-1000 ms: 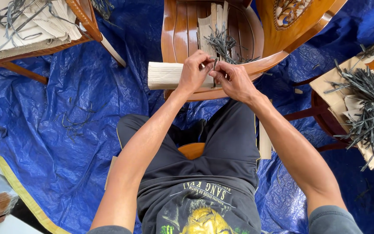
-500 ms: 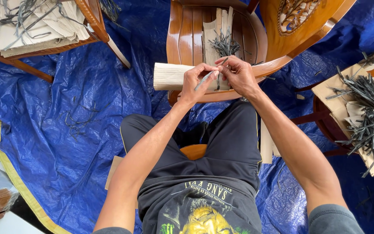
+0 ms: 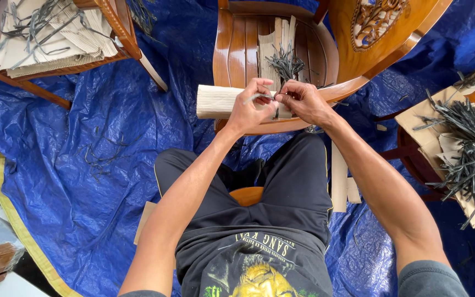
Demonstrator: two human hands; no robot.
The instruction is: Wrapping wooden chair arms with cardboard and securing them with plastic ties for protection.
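Left hand (image 3: 253, 107) and right hand (image 3: 303, 102) meeting over front edge of round polished wooden chair seat (image 3: 237, 49), fingers pinched on thin grey strip (image 3: 258, 97) above pale ribbed cardboard bundle (image 3: 218, 102). Open blue plastic tarpaulin (image 3: 83, 165) to left; heap of grey strips (image 3: 471, 146) well apart, right.

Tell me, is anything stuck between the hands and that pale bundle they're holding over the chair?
Nothing visible is in the way. The left hand already has its grip around the pale bundle, and the right hand pinches a thin dark strip right beside it, above the front edge of the wooden chair.
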